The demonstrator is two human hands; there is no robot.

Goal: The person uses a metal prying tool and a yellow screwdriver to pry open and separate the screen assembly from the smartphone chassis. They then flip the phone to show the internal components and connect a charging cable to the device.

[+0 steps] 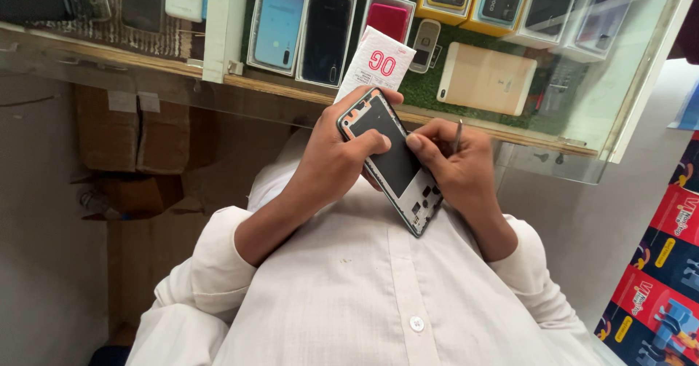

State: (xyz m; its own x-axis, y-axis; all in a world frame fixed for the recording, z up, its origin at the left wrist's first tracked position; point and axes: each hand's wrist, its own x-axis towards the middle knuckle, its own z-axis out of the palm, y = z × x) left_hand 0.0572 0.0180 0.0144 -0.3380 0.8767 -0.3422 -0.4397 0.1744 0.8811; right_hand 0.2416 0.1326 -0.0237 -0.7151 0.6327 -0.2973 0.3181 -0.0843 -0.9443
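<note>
The left hand (331,163) grips an opened smartphone frame (393,160) with its back cover off, fingers curled round the upper edge and thumb pressed on the dark inner panel. The right hand (457,168) steadies the frame's right edge at three o'clock, fingers pinched around a thin metal tool (458,136). The frame sits tilted just above the white shirt (364,293). At twelve o'clock, a glass display counter (626,96) shows boxed phones (326,34).
</note>
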